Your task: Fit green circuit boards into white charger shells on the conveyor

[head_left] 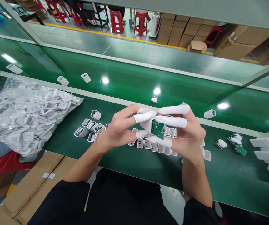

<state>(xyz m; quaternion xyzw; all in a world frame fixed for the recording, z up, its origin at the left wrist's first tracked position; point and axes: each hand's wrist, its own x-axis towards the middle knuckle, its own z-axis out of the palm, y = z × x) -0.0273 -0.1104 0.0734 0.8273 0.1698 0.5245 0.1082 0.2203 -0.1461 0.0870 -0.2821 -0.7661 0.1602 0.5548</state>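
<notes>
Fingers (145,117) of the left hand (119,129), in white cots, pinch a white housing (146,126); those of the right hand (189,132) grip a green circuit board (157,128) top and bottom at the housing's mouth. Both parts are held above the tabletop (134,164), in front of the body. Board looks partway in, a good portion sticking out, so I'd call this unit half done, seating left. Just below the hands: rows of open housings (140,144), slots showing in some; they read as unfilled. Left of those: a cluster of dark-filled housings (81,132), likely loaded, ends open. Right side: loose boards (235,140), then stacked housings (263,142) near the edge; both look like work left. Far left: clear bag (31,115) of small white pieces, neither hand near it. Far side: scattered housings (62,81) and one stray board (154,99) on the green strip (125,84).
</notes>
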